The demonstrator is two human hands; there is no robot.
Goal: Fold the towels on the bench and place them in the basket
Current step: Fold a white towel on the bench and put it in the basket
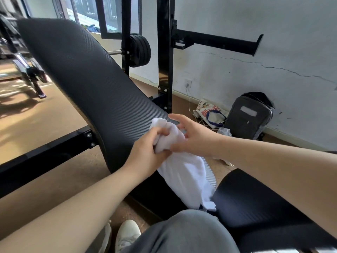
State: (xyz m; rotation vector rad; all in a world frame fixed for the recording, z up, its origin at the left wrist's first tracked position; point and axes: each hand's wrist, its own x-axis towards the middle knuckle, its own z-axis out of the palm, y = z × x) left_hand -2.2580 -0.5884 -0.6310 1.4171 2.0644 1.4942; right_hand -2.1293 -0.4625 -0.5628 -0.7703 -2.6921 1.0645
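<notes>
L hand [145, 146] grips towel [186, 177] — R hand [194, 138]: hold unclear.
</notes>
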